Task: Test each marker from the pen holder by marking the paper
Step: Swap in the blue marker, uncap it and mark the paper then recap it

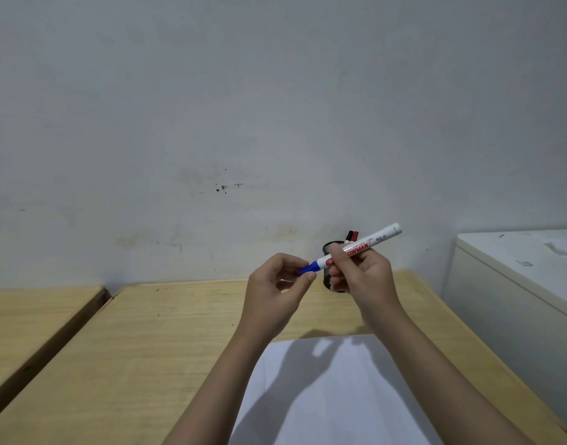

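Just right of the frame's centre, both hands are raised above a pale wooden counter [166,332] and meet on one white marker [361,247] with red lettering. The right hand [362,277] has its grip closed around the middle of the barrel, which slants up toward the right with its white end highest. The left hand [275,293] pinches the blue cap [309,268] at the marker's lower left end between thumb and fingertips; the cap looks seated on the barrel, though whether it has begun to slide off cannot be told. Directly behind the right hand, and mostly hidden by it, stands a black mesh pen holder [332,247] against the wall, with the dark and red tops of other markers [352,236] poking out above the knuckles. A white sheet of paper [333,396] lies flat on the counter at the lower centre of the frame, beneath the forearms and crossed by their shadows; no marks show on its visible part. A second wooden surface [35,322] sits at the left edge, split off by a dark gap. A white cabinet [516,284] fills the right edge, and a scuffed grey wall [243,107] takes the whole upper half.
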Action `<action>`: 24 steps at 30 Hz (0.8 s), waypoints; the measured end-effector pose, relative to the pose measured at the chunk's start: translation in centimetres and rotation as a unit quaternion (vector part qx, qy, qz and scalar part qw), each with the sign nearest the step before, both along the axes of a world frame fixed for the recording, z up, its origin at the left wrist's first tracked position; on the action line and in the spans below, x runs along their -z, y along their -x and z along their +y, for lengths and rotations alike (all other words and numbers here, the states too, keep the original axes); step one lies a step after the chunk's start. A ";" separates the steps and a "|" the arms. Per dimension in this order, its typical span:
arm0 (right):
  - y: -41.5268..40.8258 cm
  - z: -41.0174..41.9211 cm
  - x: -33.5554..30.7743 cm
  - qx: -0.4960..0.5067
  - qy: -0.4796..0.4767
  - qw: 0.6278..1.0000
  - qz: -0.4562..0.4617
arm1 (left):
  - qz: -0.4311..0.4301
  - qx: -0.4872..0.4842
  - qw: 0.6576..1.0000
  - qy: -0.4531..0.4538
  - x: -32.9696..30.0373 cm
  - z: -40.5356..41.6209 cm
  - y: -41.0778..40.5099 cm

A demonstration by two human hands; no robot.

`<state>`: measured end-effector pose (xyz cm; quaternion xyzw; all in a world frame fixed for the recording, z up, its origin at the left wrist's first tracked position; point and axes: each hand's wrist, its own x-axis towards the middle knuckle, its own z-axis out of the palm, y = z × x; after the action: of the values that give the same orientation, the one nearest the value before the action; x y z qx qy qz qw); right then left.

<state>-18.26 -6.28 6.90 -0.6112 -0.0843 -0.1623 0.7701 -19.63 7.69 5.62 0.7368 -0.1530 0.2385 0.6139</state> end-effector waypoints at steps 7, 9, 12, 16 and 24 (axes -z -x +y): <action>-0.5 0.7 1.0 -0.058 -0.024 0.998 -0.004 | -0.006 0.001 1.000 0.007 0.2 0.5 0.2; -0.8 0.8 1.0 -0.048 -0.020 0.998 -0.030 | 0.007 0.010 1.000 0.021 0.1 0.6 0.1; -1.5 0.0 0.4 -0.022 -0.065 0.996 -0.055 | 0.060 0.020 0.996 0.059 0.6 1.5 -0.8; -2.5 -2.2 0.2 0.000 -0.089 0.995 -0.055 | 0.132 -0.007 0.991 -0.018 2.5 4.2 -2.7; -2.4 -1.6 3.5 0.007 -0.039 0.999 -0.020 | 0.295 -0.075 0.915 -0.264 6.3 7.5 -6.8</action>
<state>-15.86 -7.90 3.38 -0.5776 -0.0894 -0.1833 0.7904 -12.88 15.19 -0.72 0.9181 0.0337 0.0065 0.3948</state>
